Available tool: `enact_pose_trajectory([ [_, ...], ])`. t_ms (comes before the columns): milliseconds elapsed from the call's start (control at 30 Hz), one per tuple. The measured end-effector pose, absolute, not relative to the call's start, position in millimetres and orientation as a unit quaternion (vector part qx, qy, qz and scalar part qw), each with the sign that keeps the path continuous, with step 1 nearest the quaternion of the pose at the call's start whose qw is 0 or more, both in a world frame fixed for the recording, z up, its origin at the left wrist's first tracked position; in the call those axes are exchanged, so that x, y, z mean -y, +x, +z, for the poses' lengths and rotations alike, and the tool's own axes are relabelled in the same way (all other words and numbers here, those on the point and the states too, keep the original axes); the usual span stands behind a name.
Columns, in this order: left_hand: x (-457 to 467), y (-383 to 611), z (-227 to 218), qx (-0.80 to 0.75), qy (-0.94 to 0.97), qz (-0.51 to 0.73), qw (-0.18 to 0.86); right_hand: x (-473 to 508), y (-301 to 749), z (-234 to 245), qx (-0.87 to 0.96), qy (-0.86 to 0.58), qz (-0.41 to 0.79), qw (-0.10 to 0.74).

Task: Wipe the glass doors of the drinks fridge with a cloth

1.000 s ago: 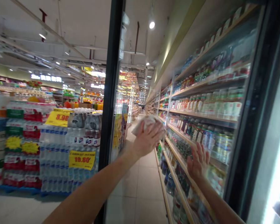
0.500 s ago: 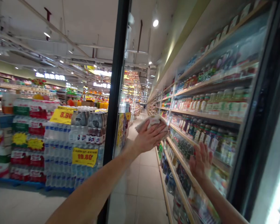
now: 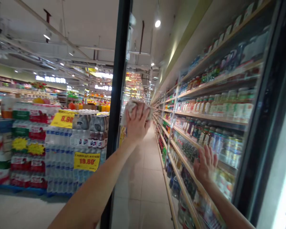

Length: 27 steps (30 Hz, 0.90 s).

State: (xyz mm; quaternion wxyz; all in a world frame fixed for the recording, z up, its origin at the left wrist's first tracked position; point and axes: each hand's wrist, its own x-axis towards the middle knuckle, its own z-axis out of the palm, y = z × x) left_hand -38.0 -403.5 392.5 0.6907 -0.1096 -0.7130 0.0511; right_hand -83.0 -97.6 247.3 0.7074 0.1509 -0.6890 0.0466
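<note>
My left hand presses a crumpled whitish cloth against the glass door, near its black left frame bar. The fingers lie spread over the cloth, which sticks out around them. Lower and to the right, my right hand is raised with its fingers up and apart and nothing in it. It appears to rest on the glass, though contact is hard to make out. Shelves of bottled drinks show through or in the pane.
The door's right frame is dark and thick. To the left, shrink-wrapped water bottles and red-and-green drink packs stand stacked, with yellow price signs. A tiled aisle runs into the distance.
My left hand has moved the cloth left and slightly up, from the pane's middle towards the left frame bar. My right hand has stayed in place.
</note>
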Motion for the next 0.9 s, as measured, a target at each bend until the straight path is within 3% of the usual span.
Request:
enact_pose_trajectory([
  [100,399.0,-37.9,387.0,0.717,-0.077,0.027,0.692,98.9,-81.6,247.7,0.695,0.145,0.047,0.703],
  [267,381.5,-37.6,356.0,0.697,-0.298,0.173,0.629,100.6,-80.9,248.5,0.686,0.142,0.041,0.712],
  [467,399.4,-41.1,382.6,0.727,-0.092,0.029,0.68,102.0,-82.8,248.2,0.693,0.133,0.039,0.707],
  [667,379.5,-45.8,358.6,0.695,-0.316,0.182,0.62,103.2,-85.2,247.7,0.695,0.131,0.041,0.706],
  [833,399.5,-49.1,393.3,0.724,-0.118,0.045,0.678,103.2,-88.6,245.5,0.691,0.128,0.031,0.711],
  [900,392.2,-50.4,390.9,0.731,-0.117,0.042,0.671,103.2,-88.7,245.2,0.696,0.125,0.033,0.707],
])
